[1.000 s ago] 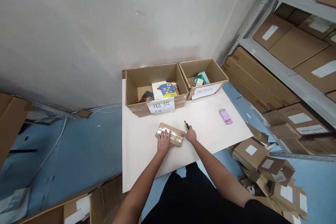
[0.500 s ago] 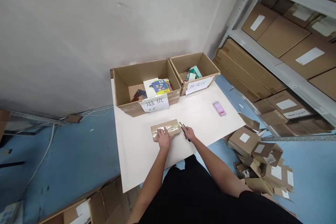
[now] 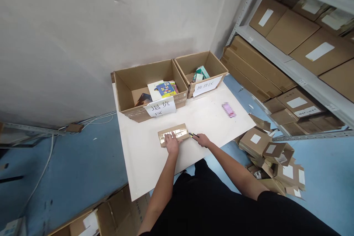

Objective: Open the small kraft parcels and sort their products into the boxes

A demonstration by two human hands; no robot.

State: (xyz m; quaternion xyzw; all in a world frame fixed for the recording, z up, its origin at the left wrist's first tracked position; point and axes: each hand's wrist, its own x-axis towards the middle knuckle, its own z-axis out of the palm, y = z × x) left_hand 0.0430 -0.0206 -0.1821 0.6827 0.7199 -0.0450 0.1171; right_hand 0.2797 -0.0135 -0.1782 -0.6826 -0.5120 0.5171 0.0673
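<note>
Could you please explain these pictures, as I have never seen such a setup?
There is no machine, just a person wearing the camera on their head, looking forward and down. Their bare left hand rests on a taped cardboard box on a white table. Their right hand holds a slim tool, apparently a cutter, pointing at the box's right end; whether it touches is unclear. Behind, a larger carton holds what look like books, and a smaller carton holds green-and-white packages; both bear paper signs. A pinkish item, blurred, lies to the right.
</note>
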